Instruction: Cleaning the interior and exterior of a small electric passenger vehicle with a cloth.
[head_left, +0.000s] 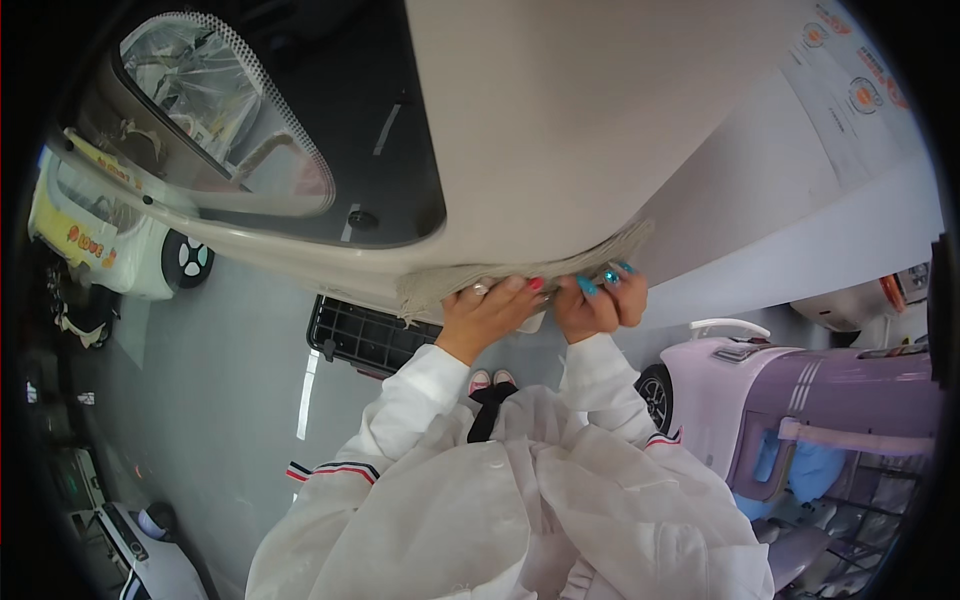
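Observation:
A long grey-beige fringed duster head (525, 271) lies against the rounded lower edge of a cream vehicle body panel (540, 142). My left hand (487, 307), with a ring and a red nail showing, grips the middle of its lower side. Close beside it on the right, my right hand (604, 301), with blue nails, holds the duster with bent fingers. Strands hang loose at the left end, and the right end points up along the panel. The undersides of both hands are hidden. Dark-bordered window glass (375, 165) sits left of the panel.
Below the panel's left part is a black plastic grid crate (375, 330). A purple small vehicle (817, 390) stands at right, and a pale green-yellow one (112, 232) at left. A white surface with printed film (840, 120) slopes away at upper right. The floor (225, 390) is glossy grey.

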